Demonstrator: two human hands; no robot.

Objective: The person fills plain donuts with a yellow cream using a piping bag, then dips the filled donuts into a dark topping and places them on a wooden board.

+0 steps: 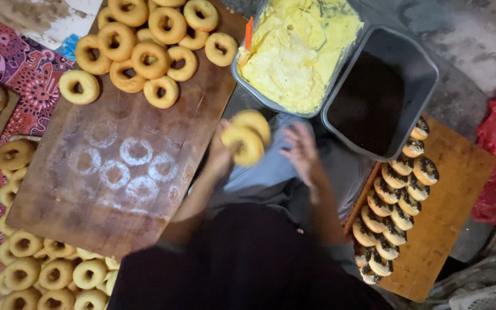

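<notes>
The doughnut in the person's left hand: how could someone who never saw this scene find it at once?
Start at the grey tub of yellow cream at the top. Just below its lower edge, above the person's lap, the left hand holds up a split doughnut. Unlike the plain doughnuts lying on the wooden board, it is lifted in the air.

Upper left: plain doughnuts (144,43) on a board (116,172).
Top centre: two tubs (340,74).
Right: filled doughnuts (394,201) on a second board (449,206).
</notes>
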